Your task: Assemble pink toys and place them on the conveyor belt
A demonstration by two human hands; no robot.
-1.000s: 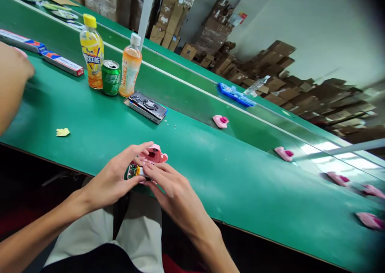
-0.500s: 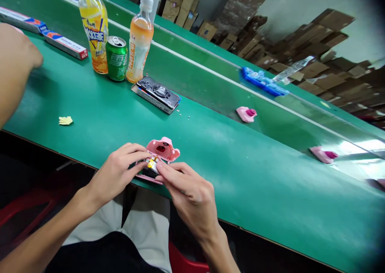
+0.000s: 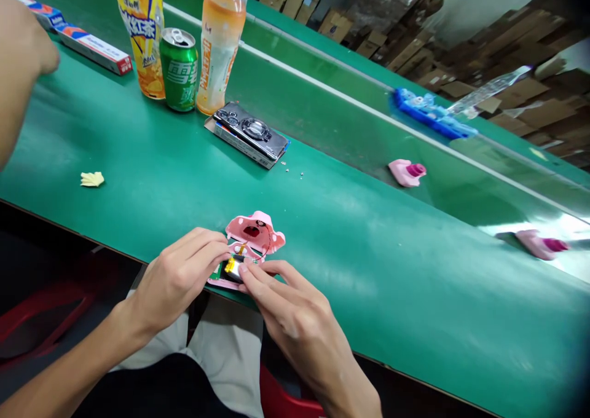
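Note:
An opened pink plastic casing (image 3: 221,283) lies at the table's near edge, with a green circuit board (image 3: 215,273) inside. Behind it, joined by thin wires, sits the other pink half, a rounded shell (image 3: 251,230) turned hollow side up. A small silver battery pack (image 3: 234,268) with yellow tape lies over the casing. My right hand (image 3: 290,304) has thumb and fingertips closed on the battery's right end. My left hand (image 3: 184,276) grips the casing's left side, its fingertips bunched near the board and partly hiding it.
At the back left stand an iced-tea bottle (image 3: 141,34), a green can (image 3: 179,70) and an orange drink bottle (image 3: 220,49). A phone (image 3: 251,129) rests on a box. Pink parts (image 3: 405,172) and a blue tray (image 3: 428,114) lie farther right. Another person's arm (image 3: 21,67) reaches in at left.
The battery has been lowered and lies flatter over the casing, whose circuit board shows more. Both my hands stay at the casing. The view has shifted slightly.

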